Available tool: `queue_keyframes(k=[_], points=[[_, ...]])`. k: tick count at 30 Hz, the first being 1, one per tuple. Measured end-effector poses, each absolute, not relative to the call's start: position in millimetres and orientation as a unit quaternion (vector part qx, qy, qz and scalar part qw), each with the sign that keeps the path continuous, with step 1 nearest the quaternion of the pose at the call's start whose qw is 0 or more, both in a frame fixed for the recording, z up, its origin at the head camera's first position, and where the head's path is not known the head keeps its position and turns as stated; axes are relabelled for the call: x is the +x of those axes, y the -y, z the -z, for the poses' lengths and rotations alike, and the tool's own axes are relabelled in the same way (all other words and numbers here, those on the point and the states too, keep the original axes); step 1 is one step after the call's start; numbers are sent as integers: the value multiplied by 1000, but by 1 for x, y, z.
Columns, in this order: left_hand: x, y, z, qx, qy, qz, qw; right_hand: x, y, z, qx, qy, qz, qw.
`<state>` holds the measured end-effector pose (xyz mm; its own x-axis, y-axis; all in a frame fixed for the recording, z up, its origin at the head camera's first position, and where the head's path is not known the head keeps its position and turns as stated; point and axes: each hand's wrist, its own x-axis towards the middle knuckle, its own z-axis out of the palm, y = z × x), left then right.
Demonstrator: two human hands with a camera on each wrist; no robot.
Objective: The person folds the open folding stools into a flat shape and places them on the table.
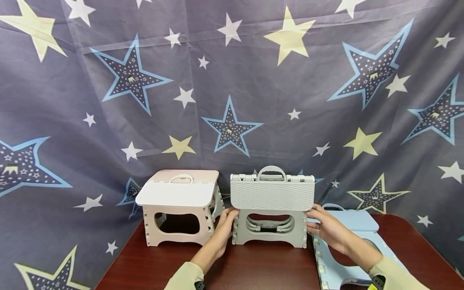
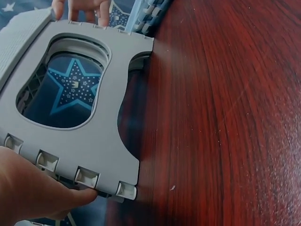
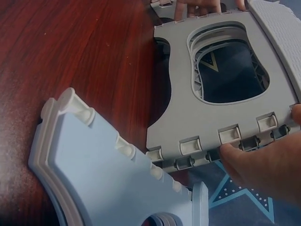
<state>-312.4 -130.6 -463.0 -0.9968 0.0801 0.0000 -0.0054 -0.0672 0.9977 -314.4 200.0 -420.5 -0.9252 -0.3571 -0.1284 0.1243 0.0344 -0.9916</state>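
Three folding stools shared the table [image 1: 268,266], each at a different stage. Farthest left stood the pink folding stool [image 1: 174,194], upright on its legs, with its pale top spread out and a small handle raised where the two halves met; that one looked finished. Just right of it came the person's left grip [image 1: 224,226], its fingers bent about the left edge of the grey folding stool [image 1: 272,194], against the hinge joints. The grey folding stool stood in the middle, between the other two, handle upright, its textured seat panel slanting down in front of the legs rather than lying flat, so I judged it only partway through. On its other side the right grip [image 1: 329,228] held the right edge, thumb up near the corner of the seat panel and fingers lower along the leg. Rightmost, the blue folding stool [image 1: 349,220] lay collapsed on the table, the right forearm crossing above it. By my reading, one stool was set up, one was in hand and the blue one was left to do; whether the grey seat panel was going up or down, I could not tell
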Motion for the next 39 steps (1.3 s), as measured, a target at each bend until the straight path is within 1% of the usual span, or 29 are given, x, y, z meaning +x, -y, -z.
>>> queue_keyframes(k=[20,30,39], points=[[-314,141,470,46,-685,-726,34,-312,-197,417,-83,-716,672,167],[-315,144,467,52,-690,-721,28,-314,-195,417,-84,-713,676,165],[-317,142,470,60,-693,-718,24,-314,-197,420,-73,-713,680,151]])
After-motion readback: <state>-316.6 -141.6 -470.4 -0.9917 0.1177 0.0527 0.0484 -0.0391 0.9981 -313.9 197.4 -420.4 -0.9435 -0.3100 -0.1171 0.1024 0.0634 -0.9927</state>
